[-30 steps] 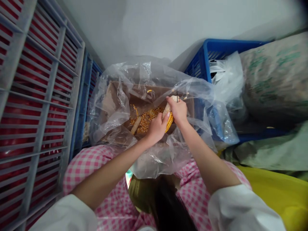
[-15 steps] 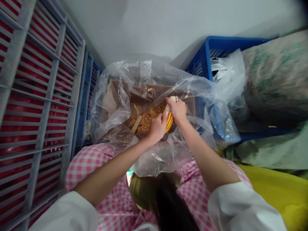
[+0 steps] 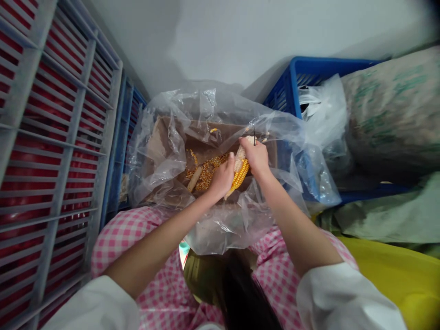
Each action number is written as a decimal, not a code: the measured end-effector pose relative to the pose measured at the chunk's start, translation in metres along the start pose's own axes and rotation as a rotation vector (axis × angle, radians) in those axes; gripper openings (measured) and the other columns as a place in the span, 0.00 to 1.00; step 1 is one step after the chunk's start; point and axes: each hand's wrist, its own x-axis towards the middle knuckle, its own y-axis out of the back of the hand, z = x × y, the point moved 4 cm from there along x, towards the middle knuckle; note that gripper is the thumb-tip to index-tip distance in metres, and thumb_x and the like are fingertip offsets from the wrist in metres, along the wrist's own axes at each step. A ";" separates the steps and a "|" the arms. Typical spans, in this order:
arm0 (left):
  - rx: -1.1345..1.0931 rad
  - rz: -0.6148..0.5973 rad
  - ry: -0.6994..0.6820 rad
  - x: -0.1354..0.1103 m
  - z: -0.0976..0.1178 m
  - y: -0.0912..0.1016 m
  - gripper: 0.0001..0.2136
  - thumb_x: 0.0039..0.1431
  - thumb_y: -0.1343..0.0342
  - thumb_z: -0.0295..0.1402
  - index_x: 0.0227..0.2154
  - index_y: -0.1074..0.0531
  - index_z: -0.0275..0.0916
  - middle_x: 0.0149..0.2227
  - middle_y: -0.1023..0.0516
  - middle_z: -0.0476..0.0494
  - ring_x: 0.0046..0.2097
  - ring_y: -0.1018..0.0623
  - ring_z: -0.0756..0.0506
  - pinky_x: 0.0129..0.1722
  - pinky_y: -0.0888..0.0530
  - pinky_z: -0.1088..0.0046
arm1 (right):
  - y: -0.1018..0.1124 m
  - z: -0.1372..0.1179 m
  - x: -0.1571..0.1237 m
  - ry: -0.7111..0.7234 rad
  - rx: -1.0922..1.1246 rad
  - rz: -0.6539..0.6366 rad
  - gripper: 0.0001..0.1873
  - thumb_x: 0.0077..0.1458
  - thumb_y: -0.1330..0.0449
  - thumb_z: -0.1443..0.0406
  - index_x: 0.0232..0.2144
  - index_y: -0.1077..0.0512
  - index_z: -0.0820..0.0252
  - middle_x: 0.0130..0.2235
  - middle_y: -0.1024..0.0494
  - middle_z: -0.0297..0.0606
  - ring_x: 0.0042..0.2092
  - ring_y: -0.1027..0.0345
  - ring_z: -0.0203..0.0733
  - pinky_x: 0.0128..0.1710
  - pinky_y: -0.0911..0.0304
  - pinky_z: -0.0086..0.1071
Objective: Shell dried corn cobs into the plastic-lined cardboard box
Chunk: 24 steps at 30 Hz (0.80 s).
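Corn cob (image 3: 239, 172) lies gripped between both hands, its top end under the curled fingers of the right hand (image 3: 257, 158), its side against the pressed fingers of the left hand (image 3: 222, 179), above loose kernels (image 3: 206, 173) in a plastic-lined cardboard box (image 3: 206, 135).

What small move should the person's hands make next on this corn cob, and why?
Probably the left hand should rub off more kernels from the corn cob: yellow kernels remain on its lower end, and the right hand grips it above the loose kernels in the cardboard box.
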 end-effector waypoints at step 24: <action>0.439 -0.116 -0.142 -0.020 0.019 0.005 0.22 0.54 0.61 0.52 0.36 0.35 0.37 0.30 0.26 0.41 0.33 0.26 0.42 0.31 0.35 0.70 | 0.020 -0.010 0.010 0.051 0.056 0.037 0.25 0.44 0.50 0.50 0.35 0.28 0.63 0.28 0.27 0.39 0.35 0.34 0.45 0.37 0.41 0.35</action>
